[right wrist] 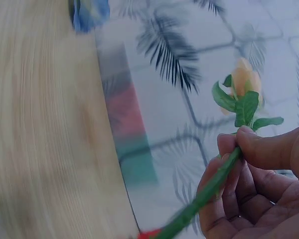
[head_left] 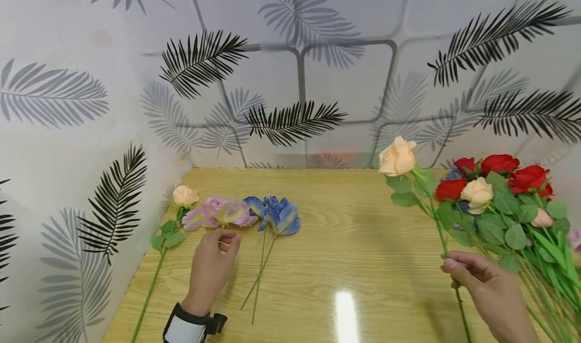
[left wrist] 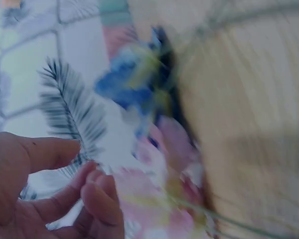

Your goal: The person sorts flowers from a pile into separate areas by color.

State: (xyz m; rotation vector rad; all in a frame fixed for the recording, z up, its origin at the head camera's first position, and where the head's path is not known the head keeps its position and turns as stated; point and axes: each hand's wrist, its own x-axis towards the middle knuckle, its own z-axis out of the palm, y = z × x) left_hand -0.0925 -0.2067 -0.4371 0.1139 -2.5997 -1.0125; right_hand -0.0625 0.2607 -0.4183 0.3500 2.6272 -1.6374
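My right hand [head_left: 487, 285] pinches the green stem of a peach rose [head_left: 397, 156] between thumb and fingers. The bloom rises above the table in front of the patterned wall; the right wrist view shows leaves [right wrist: 246, 108] just under it. At the left, my left hand [head_left: 213, 267] hovers by the pink flowers [head_left: 220, 213], fingers loosely bent and nothing between them. A gap shows between its thumb [left wrist: 55, 153] and fingers in the left wrist view. Blue flowers [head_left: 279, 216] with crossed thin stems lie just right of the pink ones.
Another peach rose [head_left: 185, 195] lies along the table's left edge. A heap of red roses [head_left: 531, 178], pale roses and green leaves [head_left: 504, 202] covers the right side. The wooden table [head_left: 331, 262] meets a leaf-printed wall covering [head_left: 345, 91] at the back.
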